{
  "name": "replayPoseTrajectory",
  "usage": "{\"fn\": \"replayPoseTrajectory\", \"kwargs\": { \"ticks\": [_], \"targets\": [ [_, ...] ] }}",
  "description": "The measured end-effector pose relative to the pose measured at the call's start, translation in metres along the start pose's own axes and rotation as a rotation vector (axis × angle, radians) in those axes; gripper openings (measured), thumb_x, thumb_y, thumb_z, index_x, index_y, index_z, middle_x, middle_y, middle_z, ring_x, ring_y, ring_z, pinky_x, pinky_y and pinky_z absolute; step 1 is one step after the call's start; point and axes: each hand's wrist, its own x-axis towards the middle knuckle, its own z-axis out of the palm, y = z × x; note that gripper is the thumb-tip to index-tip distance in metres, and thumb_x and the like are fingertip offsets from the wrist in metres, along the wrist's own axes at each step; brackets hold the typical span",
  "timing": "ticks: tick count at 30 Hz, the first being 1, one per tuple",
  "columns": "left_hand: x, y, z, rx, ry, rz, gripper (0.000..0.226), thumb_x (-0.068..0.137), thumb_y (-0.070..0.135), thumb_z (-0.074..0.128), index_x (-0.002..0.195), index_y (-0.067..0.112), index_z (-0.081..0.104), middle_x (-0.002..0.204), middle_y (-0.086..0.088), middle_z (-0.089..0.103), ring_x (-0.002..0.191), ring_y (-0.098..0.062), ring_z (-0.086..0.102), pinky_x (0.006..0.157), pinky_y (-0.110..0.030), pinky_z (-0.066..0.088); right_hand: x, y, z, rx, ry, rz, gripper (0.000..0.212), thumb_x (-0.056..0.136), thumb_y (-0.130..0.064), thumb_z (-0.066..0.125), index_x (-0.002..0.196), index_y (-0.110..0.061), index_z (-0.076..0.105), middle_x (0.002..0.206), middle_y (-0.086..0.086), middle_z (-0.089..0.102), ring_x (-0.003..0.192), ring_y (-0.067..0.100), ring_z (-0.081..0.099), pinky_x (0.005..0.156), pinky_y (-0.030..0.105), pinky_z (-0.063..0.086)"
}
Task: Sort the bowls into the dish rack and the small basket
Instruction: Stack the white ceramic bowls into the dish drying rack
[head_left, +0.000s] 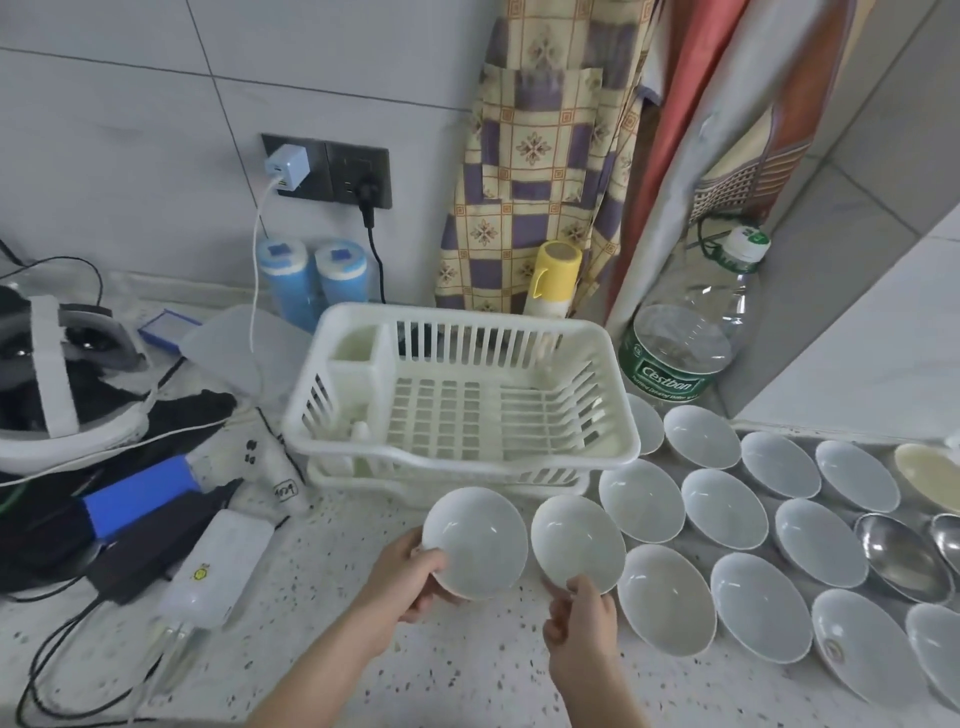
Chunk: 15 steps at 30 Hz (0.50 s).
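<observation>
My left hand (413, 582) grips the near rim of a white bowl (475, 540), held just in front of the white dish rack (462, 400). My right hand (579, 618) pinches the near rim of a second white bowl (576, 543) beside it. The rack holds no bowls and stands on a drip tray. Several more white bowls (724, 509) lie in rows on the speckled counter (322, 654) to the right. Two metal bowls (901, 556) and a cream bowl (930, 475) sit at the far right. No small basket is in view.
Left of the rack lie a headset (57, 384), cables, a blue power bank (137, 496) and white chargers (218, 566). Behind the rack stand two blue canisters (311, 283), a yellow-capped bottle (553, 278), a large water bottle (696, 322) and hanging aprons.
</observation>
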Motion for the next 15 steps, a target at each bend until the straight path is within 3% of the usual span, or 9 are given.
{"fn": "replayPoseTrajectory", "kwargs": {
  "ticks": [3,6,11,15],
  "targets": [
    [-0.011,0.02,-0.01,0.003,-0.092,0.072,0.042,0.082,0.004,0.046,0.116,0.026,0.058,0.072,-0.022,0.074,0.035,-0.012,0.038,0.038,-0.02,0.023,-0.019,-0.005,-0.004,0.055,0.015,-0.108,0.016,0.087,-0.002,0.042,0.085,-0.017,0.045,0.094,0.024,0.069,0.035,0.008,0.027,0.031,0.016,0.02],
    [-0.016,0.045,-0.018,-0.041,-0.124,0.158,0.039,0.082,0.003,0.047,0.113,0.022,0.061,0.071,-0.024,0.072,0.034,-0.013,0.04,0.038,-0.02,0.021,-0.033,-0.019,-0.001,0.098,-0.014,-0.206,0.014,0.088,-0.006,0.045,0.082,-0.018,0.045,0.09,0.024,0.071,0.041,0.011,0.026,0.032,0.017,0.02],
    [-0.007,0.086,-0.038,-0.077,-0.059,0.27,0.032,0.087,0.005,0.044,0.111,0.02,0.059,0.064,-0.025,0.068,0.036,-0.013,0.022,0.039,-0.021,0.02,-0.044,-0.052,0.031,0.07,-0.09,-0.394,0.017,0.088,-0.012,0.053,0.074,-0.02,0.047,0.074,0.007,0.061,0.048,0.013,0.032,0.051,0.024,0.029],
    [0.017,0.116,-0.055,0.033,-0.006,0.303,0.02,0.091,0.01,0.045,0.105,0.014,0.058,0.056,-0.015,0.065,0.035,-0.011,0.022,0.036,-0.021,0.02,-0.038,-0.08,0.063,-0.004,-0.15,-0.526,0.012,0.086,-0.013,0.055,0.077,-0.022,0.056,0.073,0.005,0.051,0.046,0.009,0.03,0.048,0.019,0.029]
  ]
}}
